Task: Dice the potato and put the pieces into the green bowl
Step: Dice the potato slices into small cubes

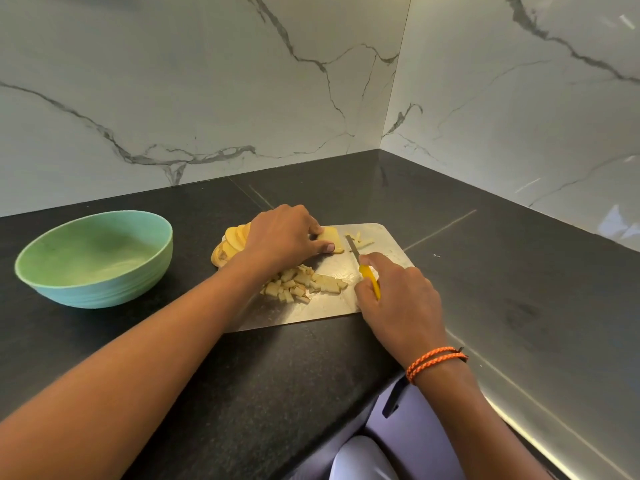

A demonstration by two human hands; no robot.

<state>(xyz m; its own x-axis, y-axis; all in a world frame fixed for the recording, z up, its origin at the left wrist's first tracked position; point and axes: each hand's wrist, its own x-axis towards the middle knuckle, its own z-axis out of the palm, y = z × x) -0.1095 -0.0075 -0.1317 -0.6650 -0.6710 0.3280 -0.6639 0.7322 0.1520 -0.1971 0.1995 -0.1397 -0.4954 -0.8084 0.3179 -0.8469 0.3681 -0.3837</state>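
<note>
Steel, or some brushed metal like it, makes up the cutting board (388, 249) lying on a black speckled counter (214, 368) in a corner of white marble-veined wall (207, 81). On the board's far side the left hand (282, 237) pinches a flat potato slice (331, 235) between thumb and curled fingers, holding it down. Behind that hand a fanned stack of uncut potato slices (231, 242) leans at the board's left edge, partly hidden by the wrist. The right hand (394, 296) is wrapped around the yellow handle of a small knife (362, 263), forefinger laid along the top; its blade points away, just right of the held slice, and whether the tip touches the board is hard to tell. A few thin potato strips (362, 239) lie beyond the blade. Near the board's middle sits a heap of diced potato pieces (303, 284), its left part covered by the left forearm. Well to the left, apart from the board, the green bowl (100, 271) stands upright on the counter with nothing visible inside. An orange braided bracelet (434, 360) circles the right wrist. Pale lilac clothing (415, 431) shows below the counter edge.
</note>
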